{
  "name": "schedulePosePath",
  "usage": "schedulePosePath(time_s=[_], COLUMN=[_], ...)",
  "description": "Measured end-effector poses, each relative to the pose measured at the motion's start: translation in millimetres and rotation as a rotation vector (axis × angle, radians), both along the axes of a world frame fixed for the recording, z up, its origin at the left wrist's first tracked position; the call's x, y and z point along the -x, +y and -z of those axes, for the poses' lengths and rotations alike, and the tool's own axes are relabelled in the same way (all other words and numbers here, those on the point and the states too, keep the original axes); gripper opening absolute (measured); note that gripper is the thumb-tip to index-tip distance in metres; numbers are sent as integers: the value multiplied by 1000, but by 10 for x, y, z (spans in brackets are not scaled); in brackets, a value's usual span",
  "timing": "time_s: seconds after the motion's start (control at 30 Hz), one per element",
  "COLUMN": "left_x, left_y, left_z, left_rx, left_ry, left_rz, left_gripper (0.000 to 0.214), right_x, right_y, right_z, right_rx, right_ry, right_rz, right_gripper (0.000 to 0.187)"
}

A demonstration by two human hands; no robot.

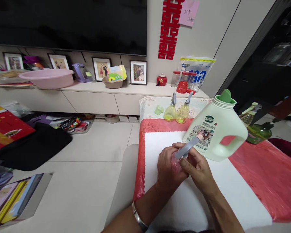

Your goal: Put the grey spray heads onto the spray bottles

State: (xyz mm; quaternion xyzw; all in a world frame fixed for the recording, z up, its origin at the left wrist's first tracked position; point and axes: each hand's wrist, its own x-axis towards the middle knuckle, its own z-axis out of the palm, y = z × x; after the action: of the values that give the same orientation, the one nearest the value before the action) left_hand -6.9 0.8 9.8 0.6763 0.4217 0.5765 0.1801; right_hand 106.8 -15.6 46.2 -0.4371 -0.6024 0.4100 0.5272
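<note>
My left hand (168, 168) is wrapped round a small see-through pink bottle (176, 165) with a long grey spout-like top (187, 148). At the bottle's neck, my right hand (197, 168) has its thumb and fingers closed about the collar. Part of the bottle is hidden by my fingers. Just beyond my hands stands a large pale green jug (214, 129) with a handle and a green scoop-like piece (225, 96) in its mouth. Two similar yellow bottles (170, 112) with grey tops stand further back, beside a pale green crumpled lump (158, 109).
A white sheet (157, 145) lies over a red table cover (259, 181). Green pump bottle (258, 133) stands at the right. Along the back shelf are a pink basin (48, 77), framed photos, red-lidded jars (176, 78) and a plastic pouch (203, 69). Boxes and bags crowd the floor at left.
</note>
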Motion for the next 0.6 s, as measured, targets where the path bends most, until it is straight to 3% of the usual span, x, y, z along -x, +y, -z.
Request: schedulePosePath(time_s=[0.17,0.27,0.43,0.6], left_x=[-25,-22,7,-4], left_y=[4,0,-5,1], left_z=[19,-6,-44,-23], left_rx=[9,14,-2,3], left_ry=[-3,-15,-1,14], left_rz=[-21,-4,5,-15], left_gripper=[40,45,36,37], right_x=[-59,21,157,49], right_y=[15,6,-31,-29], right_z=[-12,41,90,-11], right_rx=[-25,-48,-69,-40], right_ry=[-15,2,20,-55], right_rz=[-60,39,219,32], right_gripper=[35,32,31,39])
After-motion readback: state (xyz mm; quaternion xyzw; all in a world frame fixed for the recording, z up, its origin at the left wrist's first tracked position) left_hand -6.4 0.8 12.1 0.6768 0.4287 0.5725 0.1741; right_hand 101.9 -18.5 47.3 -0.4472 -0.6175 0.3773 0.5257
